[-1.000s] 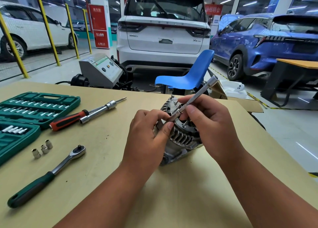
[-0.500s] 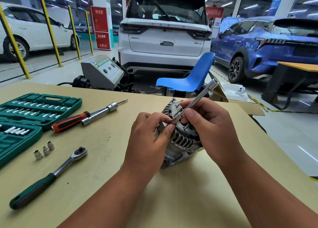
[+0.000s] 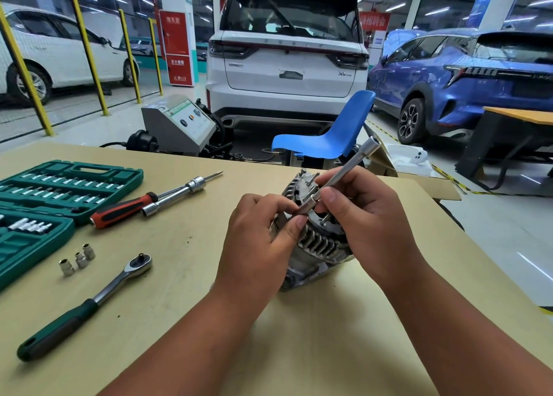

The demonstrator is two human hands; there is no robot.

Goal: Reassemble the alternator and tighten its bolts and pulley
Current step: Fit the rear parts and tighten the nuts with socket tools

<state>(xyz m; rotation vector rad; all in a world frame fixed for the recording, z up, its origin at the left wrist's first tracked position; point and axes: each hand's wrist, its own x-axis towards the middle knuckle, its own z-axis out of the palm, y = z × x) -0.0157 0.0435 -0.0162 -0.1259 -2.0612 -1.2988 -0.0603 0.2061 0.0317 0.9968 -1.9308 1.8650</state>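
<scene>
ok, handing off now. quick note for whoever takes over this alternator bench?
Left hand: pinches the lower end of the extension bar, down at the alternator.
Right hand: grips the bar mid-shaft.
Alternator stands on the table between both hands.
Done: long bolts inserted, though they stick out of the top.
Left: drive the bolts home, then tighten the pulley, which is hidden from here.
Ratchet and three loose sockets lie to the left.
</scene>
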